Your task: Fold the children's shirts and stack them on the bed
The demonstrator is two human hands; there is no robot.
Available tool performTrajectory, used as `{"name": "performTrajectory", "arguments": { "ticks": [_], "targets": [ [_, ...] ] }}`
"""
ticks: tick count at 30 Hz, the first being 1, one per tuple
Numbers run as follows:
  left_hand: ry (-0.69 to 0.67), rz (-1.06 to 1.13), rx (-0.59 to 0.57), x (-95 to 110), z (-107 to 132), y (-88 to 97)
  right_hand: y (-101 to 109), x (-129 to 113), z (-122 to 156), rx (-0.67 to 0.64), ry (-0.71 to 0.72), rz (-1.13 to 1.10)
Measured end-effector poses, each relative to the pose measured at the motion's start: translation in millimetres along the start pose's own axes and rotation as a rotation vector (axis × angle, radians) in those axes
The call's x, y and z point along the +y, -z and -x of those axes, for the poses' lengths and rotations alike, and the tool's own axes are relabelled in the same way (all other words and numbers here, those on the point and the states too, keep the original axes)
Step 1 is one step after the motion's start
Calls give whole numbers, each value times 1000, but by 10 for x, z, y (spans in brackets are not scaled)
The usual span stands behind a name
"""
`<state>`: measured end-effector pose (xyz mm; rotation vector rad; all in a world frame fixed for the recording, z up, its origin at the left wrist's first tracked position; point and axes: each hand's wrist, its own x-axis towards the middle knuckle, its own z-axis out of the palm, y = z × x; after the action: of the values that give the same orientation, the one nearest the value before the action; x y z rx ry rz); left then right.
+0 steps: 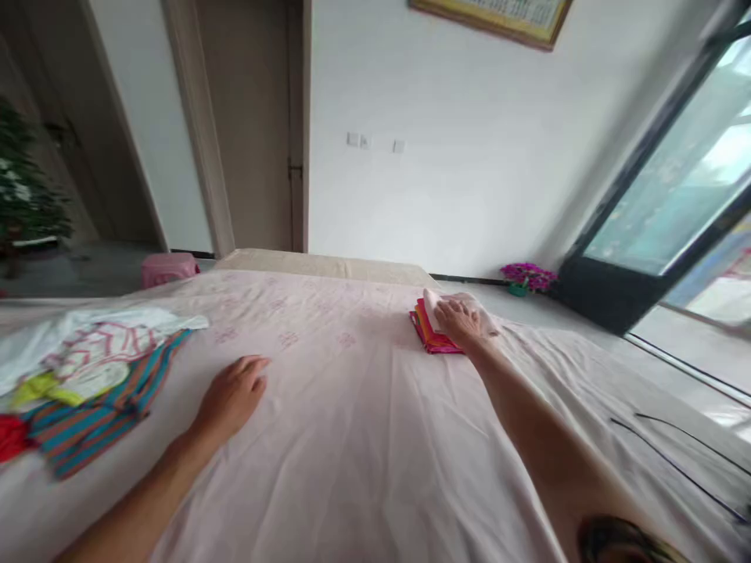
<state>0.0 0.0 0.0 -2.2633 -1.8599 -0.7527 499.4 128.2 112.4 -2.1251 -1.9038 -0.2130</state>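
Note:
Over at the right, my right hand (461, 320) lies on a folded pale pink cloth (486, 314), fingers spread over its top. Beneath that cloth is a small stack of folded red and orange cloths (430, 332). My left hand (235, 391) is over the pale sheet (352, 438), loosely curled with fingers apart and nothing in it. To its left is a loose pile of clothes: a blue-and-brown striped garment (111, 418), a white garment with red print (102, 352), a yellow-green piece (44, 389) and a red one (12, 436).
A pink stool (169, 268) stands beyond the far left edge. Dark cords (674, 465) lie on the right side of the sheet. Purple flowers in a green pot (519, 285) stand on the floor near the glass door (674, 172). A leafy plant (26, 180) is at far left.

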Motion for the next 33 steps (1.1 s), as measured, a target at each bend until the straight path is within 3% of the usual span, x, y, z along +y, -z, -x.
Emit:
{"name": "performTrajectory", "arguments": {
  "ticks": [2, 5, 8, 10, 12, 15, 19, 24, 27, 29, 30, 33],
  "targets": [
    [21, -1, -6, 77, 6, 74, -51, -238, 204, 228, 11, -30],
    [53, 12, -10, 157, 4, 163, -142, -613, 562, 331, 123, -82],
    [80, 51, -5, 180, 6, 214, -257, -985, 977, 94, 311, -103],
    [94, 74, 1, 170, 16, 225, -339, -1189, 1246, -136, 361, -93],
    [111, 82, 12, 151, 31, 219, -408, -1334, 1471, -248, 385, -94],
    [157, 85, 47, 129, 57, 199, -457, -1434, 1676, -228, 438, -122],
    [250, 69, 140, 50, 88, 277, -455, -1440, 1728, -176, 442, -139],
    [361, -51, 326, -402, 219, 728, -479, -1427, 1704, -124, 438, -147],
    [571, -219, 539, -820, 374, 1064, -492, -1431, 1707, -99, 436, -150],
    [709, -297, 607, -1091, 483, 1257, -488, -1434, 1711, -85, 437, -155],
    [793, -311, 583, -1213, 533, 1341, -484, -1435, 1713, -81, 438, -157],
    [1009, -241, 361, -1498, 649, 1564, -470, -1435, 1715, -78, 439, -158]
  ]
}}
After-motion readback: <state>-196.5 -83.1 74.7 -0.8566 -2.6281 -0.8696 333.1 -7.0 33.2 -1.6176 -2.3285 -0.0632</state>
